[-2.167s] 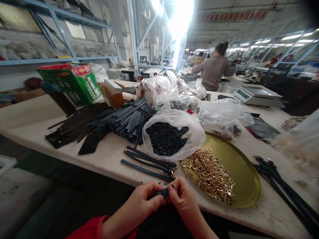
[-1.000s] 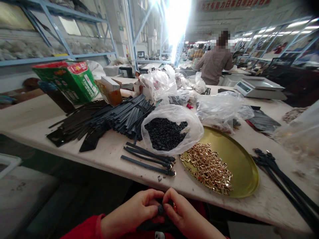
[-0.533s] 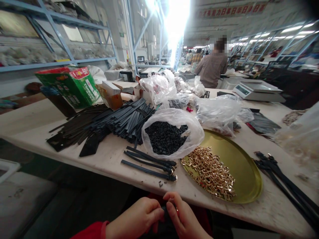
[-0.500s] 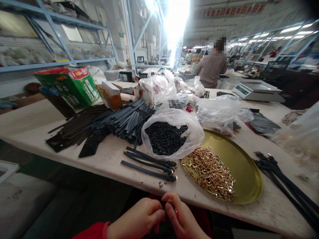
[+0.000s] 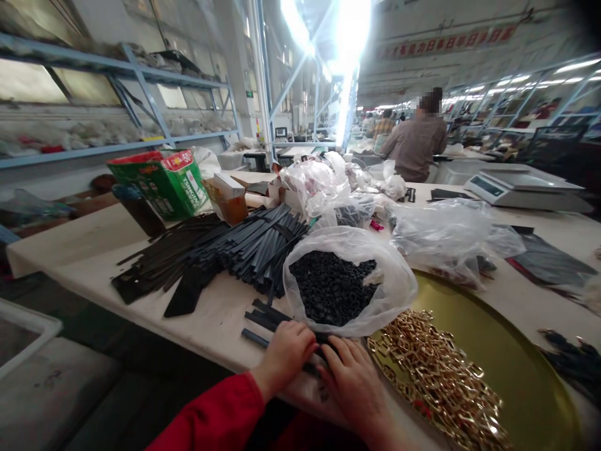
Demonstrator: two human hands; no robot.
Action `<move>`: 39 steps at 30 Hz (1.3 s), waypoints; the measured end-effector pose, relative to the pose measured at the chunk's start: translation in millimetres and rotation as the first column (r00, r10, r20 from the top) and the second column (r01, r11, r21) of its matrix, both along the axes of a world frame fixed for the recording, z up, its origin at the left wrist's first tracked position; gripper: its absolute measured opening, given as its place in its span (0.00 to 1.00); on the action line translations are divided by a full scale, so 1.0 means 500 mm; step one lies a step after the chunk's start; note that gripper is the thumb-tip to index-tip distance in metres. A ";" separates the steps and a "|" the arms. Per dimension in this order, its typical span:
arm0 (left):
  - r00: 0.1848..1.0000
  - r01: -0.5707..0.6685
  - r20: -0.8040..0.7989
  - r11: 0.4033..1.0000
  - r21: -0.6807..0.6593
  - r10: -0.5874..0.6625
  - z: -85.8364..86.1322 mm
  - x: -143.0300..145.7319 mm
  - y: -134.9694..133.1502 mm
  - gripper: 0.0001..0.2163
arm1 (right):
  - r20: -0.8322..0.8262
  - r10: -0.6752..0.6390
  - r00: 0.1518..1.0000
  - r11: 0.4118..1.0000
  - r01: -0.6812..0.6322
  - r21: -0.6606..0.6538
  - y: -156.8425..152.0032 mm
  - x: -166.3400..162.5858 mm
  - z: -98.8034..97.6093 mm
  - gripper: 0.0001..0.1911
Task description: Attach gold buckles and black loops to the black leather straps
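Both my hands rest on the table's near edge, on a few black straps (image 5: 256, 319) that lie side by side. My left hand (image 5: 286, 351), in a red sleeve, has its fingers curled down over a strap. My right hand (image 5: 354, 379) lies with its fingers stretched flat, the fingertips touching the same straps. Just behind the hands stands an open clear bag of small black loops (image 5: 333, 288). To the right, a heap of gold buckles (image 5: 436, 369) lies in a round brass tray (image 5: 511, 338).
A large pile of black strips (image 5: 225, 247) covers the table's left middle, with a green carton (image 5: 159, 181) behind it. Clear plastic bags (image 5: 441, 232), a weighing scale (image 5: 521, 188) and more black straps (image 5: 570, 360) sit to the right. A person (image 5: 416, 147) works further back.
My hands have risen from my lap, where they pinched a small black piece, onto the table's straps. The view has moved closer to the table and to the right.
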State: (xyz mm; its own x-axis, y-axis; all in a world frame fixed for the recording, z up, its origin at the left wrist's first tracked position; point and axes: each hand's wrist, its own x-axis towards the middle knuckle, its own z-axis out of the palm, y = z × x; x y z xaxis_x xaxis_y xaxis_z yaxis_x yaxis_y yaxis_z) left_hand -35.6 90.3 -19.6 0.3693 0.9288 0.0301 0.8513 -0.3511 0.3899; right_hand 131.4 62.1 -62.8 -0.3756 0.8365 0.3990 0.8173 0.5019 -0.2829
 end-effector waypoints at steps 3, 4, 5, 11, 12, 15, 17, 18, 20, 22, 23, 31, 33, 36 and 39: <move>0.990 -0.140 0.028 0.988 0.060 0.139 0.024 -0.042 0.043 0.08 | 0.028 0.009 1.000 0.999 -0.010 0.051 -0.002 0.002 -0.022 0.14; 0.975 -0.222 0.046 0.972 0.081 0.219 0.037 -0.063 0.065 0.08 | 0.020 0.013 1.000 0.998 -0.014 0.063 -0.003 0.003 -0.024 0.15; 0.949 -0.312 0.070 0.945 0.099 0.306 0.052 -0.085 0.089 0.09 | 0.009 0.017 1.000 0.997 -0.018 0.073 -0.003 0.004 -0.025 0.15; 0.808 -0.538 0.227 0.838 -0.096 0.545 0.106 -0.153 0.161 0.05 | -0.058 0.017 0.998 0.990 -0.009 0.142 -0.006 0.012 -0.012 0.16; 0.798 -0.518 0.257 0.838 -0.171 0.545 0.107 -0.147 0.148 0.05 | -0.074 0.031 0.997 0.986 -0.018 0.168 -0.008 0.013 -0.006 0.16; 0.787 -0.352 0.355 0.841 -0.411 0.504 0.098 -0.103 0.070 0.08 | -0.167 0.061 0.984 0.985 -0.032 0.171 -0.018 0.011 0.025 0.15; 0.777 -0.223 0.420 0.829 -0.513 0.469 0.088 -0.064 0.006 0.11 | -0.276 0.036 0.960 0.999 -0.027 0.034 -0.027 0.004 0.054 0.14; 0.765 -0.169 0.452 0.820 -0.547 0.458 0.083 -0.045 -0.024 0.11 | -0.337 0.020 0.941 0.996 -0.049 -0.077 -0.031 -0.001 0.069 0.13; 0.692 -0.041 0.558 0.796 -0.604 0.459 0.075 -0.010 -0.073 0.12 | -0.447 -0.011 0.895 0.941 -0.142 -0.308 -0.043 -0.011 0.094 0.15; 0.610 0.030 0.651 0.808 -0.589 0.452 0.069 0.015 -0.107 0.13 | -0.525 -0.070 0.848 0.852 -0.223 -0.474 -0.057 -0.018 0.109 0.17; 0.583 0.044 0.685 0.826 -0.563 0.436 0.068 0.024 -0.119 0.12 | -0.550 -0.112 0.828 0.816 -0.239 -0.527 -0.064 -0.020 0.111 0.18; 0.875 -0.173 0.456 0.985 -0.025 0.165 0.091 -0.014 -0.184 0.09 | -0.656 -0.086 0.750 0.698 -0.425 -0.577 -0.098 0.014 0.119 0.19; 0.952 -0.123 0.299 0.979 0.164 0.070 0.105 -0.032 -0.191 0.10 | -0.581 0.032 0.814 0.708 -0.429 -0.561 -0.100 0.026 0.129 0.17; 0.993 0.073 0.089 0.997 0.038 -0.076 0.122 -0.042 -0.190 0.09 | -0.459 0.179 0.870 0.739 -0.427 -0.521 -0.093 0.034 0.141 0.15; 0.981 0.108 0.185 0.947 -0.304 -0.053 0.119 -0.037 -0.181 0.09 | -0.392 0.195 0.899 0.785 -0.382 -0.487 -0.063 0.033 0.144 0.15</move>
